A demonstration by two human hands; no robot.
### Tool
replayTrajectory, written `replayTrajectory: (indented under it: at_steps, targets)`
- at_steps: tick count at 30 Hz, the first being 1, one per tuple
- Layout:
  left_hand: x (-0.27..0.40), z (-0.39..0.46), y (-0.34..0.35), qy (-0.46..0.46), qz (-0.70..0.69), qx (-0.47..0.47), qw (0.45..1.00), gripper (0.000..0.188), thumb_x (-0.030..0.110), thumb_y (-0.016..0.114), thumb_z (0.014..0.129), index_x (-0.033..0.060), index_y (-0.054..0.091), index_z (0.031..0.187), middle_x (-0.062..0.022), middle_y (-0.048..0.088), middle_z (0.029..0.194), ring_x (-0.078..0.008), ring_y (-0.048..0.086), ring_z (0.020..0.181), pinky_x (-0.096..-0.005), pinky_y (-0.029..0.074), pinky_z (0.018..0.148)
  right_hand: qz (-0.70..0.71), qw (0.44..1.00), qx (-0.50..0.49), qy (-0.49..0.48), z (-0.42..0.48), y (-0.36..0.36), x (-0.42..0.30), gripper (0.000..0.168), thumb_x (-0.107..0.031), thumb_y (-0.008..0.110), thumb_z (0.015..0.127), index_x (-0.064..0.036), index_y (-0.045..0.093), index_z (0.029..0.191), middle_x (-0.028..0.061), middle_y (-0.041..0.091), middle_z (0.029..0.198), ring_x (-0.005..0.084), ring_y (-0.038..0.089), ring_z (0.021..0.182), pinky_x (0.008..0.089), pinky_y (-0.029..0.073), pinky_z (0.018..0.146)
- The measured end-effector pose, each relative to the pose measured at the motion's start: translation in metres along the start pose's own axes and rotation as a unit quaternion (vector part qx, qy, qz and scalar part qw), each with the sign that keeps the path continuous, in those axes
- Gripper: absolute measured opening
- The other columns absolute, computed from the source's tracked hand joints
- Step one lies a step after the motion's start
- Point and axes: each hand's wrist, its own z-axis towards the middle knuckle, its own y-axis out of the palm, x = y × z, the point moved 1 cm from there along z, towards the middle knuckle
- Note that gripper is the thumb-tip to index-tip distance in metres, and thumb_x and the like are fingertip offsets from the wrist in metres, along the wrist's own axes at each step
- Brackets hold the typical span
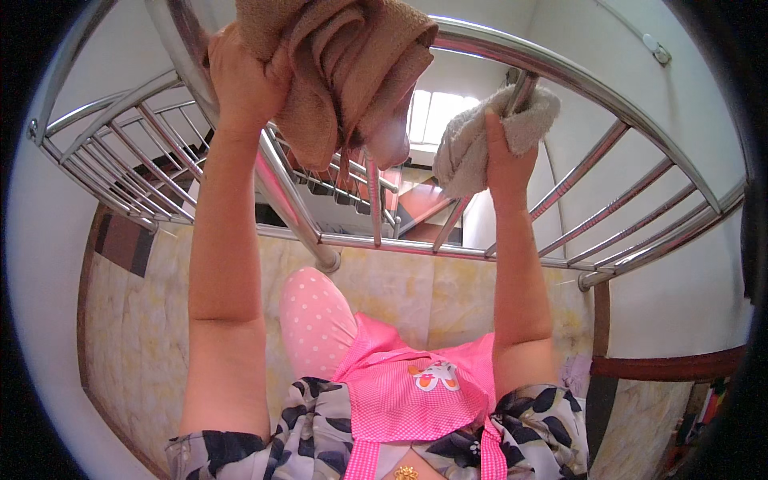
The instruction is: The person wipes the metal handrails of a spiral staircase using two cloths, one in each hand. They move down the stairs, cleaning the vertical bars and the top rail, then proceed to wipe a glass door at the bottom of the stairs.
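A brown towel (pixel 360 78) hangs in folds at the top of the view, by the metal railing's top rail (pixel 540 54). My left hand (pixel 246 84) grips its left side; the fingertips are hidden behind the cloth. To the right, my right hand (pixel 510 156) holds a grey-white cloth (pixel 468 150), which is wrapped around an upright bar (pixel 523 93) just under the top rail. The thumb lies over the cloth, and the other fingers are largely hidden.
Shiny metal bars run across in front of me, with a thick post (pixel 294 198) left of centre. Beyond them are a lower stair railing (pixel 342 174) and a bright window (pixel 441 114). A marble-patterned floor (pixel 396 288) lies below. White walls stand on both sides.
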Motion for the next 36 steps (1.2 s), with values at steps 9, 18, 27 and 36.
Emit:
replayTrajectory:
  at_steps: [9,18,27,36]
  targets:
    - [0.0,-0.002,-0.002,0.013,0.001,-0.016,1.0,0.044,0.044,0.048,0.086,0.0058,0.058,0.106,-0.0184,0.058,0.1,-0.0391,0.051,0.092,-0.0472,0.039,0.081,-0.169,0.976,-0.084,0.106,-0.088,-0.023,0.133,0.076,-0.046,0.067,0.075,-0.001,0.036,0.127,0.0227,0.05,0.118,0.0366,0.05,0.109,0.0418,0.038,0.094]
    - [0.003,0.003,-0.002,-0.002,-0.008,-0.018,1.0,0.044,0.045,0.052,0.08,0.0046,0.062,0.095,-0.0183,0.062,0.093,-0.0377,0.054,0.094,-0.0445,0.038,0.085,-0.267,0.913,-0.241,0.192,-0.212,-0.065,0.235,0.057,-0.038,0.061,0.082,0.001,0.046,0.12,0.021,0.054,0.114,0.0323,0.055,0.099,0.0378,0.041,0.088]
    - [-0.008,0.003,-0.002,-0.004,-0.009,-0.06,0.998,0.038,0.038,0.053,0.081,0.0046,0.061,0.097,-0.0188,0.061,0.095,-0.0393,0.054,0.094,-0.0455,0.038,0.084,-0.009,0.979,0.123,0.159,-0.172,-0.151,0.143,0.051,-0.028,0.059,0.088,0.002,0.042,0.125,0.0117,0.049,0.122,0.0214,0.047,0.11,0.0339,0.038,0.095]
    - [-0.008,0.005,-0.004,-0.01,-0.036,-0.089,0.995,0.038,0.038,0.052,0.083,0.0039,0.061,0.097,-0.0192,0.061,0.093,-0.0385,0.055,0.093,-0.0452,0.038,0.084,-0.15,0.986,0.079,-0.006,0.007,-0.125,-0.009,0.081,-0.043,0.063,0.082,0.003,0.024,0.137,0.0203,0.035,0.135,0.0271,0.037,0.123,0.0377,0.029,0.104]
